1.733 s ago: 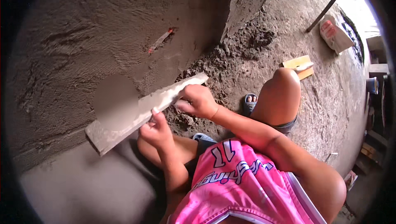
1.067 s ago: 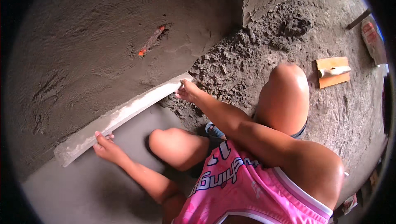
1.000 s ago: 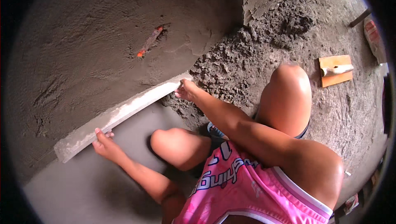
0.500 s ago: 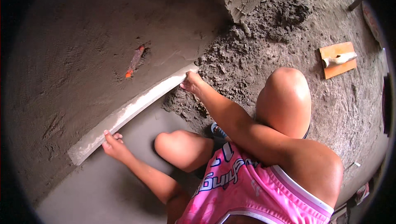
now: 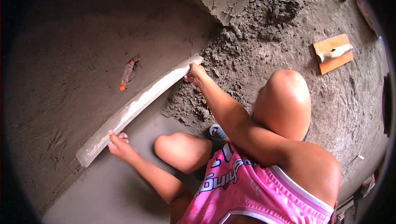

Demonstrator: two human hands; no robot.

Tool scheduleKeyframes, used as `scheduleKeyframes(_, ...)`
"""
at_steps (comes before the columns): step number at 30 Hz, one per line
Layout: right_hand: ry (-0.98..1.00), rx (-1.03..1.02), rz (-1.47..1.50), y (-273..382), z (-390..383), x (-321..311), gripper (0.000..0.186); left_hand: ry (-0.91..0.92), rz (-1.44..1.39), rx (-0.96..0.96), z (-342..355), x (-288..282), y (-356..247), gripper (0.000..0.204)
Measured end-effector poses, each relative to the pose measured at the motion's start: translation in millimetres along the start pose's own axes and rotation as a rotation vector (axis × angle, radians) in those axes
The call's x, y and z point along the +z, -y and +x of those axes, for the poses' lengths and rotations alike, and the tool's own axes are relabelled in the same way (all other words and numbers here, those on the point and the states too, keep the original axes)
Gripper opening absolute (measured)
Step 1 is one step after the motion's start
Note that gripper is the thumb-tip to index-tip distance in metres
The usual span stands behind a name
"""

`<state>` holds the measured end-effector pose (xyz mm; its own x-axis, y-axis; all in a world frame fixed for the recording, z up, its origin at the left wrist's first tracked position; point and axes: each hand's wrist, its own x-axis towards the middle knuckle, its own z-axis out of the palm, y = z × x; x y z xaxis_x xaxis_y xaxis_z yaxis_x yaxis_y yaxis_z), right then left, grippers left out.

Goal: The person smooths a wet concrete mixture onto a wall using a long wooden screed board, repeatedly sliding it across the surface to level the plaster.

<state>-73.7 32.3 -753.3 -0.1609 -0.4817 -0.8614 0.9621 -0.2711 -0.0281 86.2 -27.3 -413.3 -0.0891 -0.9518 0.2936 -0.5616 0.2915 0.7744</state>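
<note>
Wet grey plaster (image 5: 82, 50) fills the far left of the view, rough and dark, while a smoother, paler band (image 5: 107, 187) is seen near the left. Between the two, a long pale straightedge (image 5: 136, 108) is laid slantwise, crusted with mortar, its low end near left and its high end far right.

Its near end is gripped by the left hand (image 5: 117, 145), thumb laid on the near edge and fingers (image 5: 122, 136) curled tight beneath. Its far end is pinched by the right hand (image 5: 194, 73), fingers closed narrowly on the near edge.

Beyond the bar, an orange-tipped peg (image 5: 127, 74) is set into the plaster, well apart from both hands. Just right of the right hand, loose mortar (image 5: 231, 63) is heaped on the floor, close against the bar's far end. Bare knees (image 5: 181, 151) are folded near the bar's middle. Far right, an orange float (image 5: 333, 53) is seen lying on the floor, well apart.
</note>
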Motion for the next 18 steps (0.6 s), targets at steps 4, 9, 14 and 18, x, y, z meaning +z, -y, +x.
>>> scheduleKeyframes(4, -0.005, -0.039, 0.006, 9.5, -14.1, 3.8, 0.025, -0.006, -0.032, -0.01, -2.5, -1.4, -1.2, 0.037)
scheduleKeyframes(9, -0.077, -0.255, 0.075, 30.0, -24.8, 4.4, 0.031, -0.01, -0.129, -0.028, -5.0, 4.8, -8.1, 0.034)
scheduleKeyframes(14, -0.117, -0.29, 0.102, 30.1, -44.0, 5.5, 0.03, 0.002, -0.156, 0.005, -7.1, 2.0, -6.8, 0.035)
scheduleKeyframes(18, -0.064, -0.116, 0.15, 21.2, -28.5, -5.4, 0.027, 0.02, -0.077, -0.029, -17.5, 21.3, 4.1, 0.039)
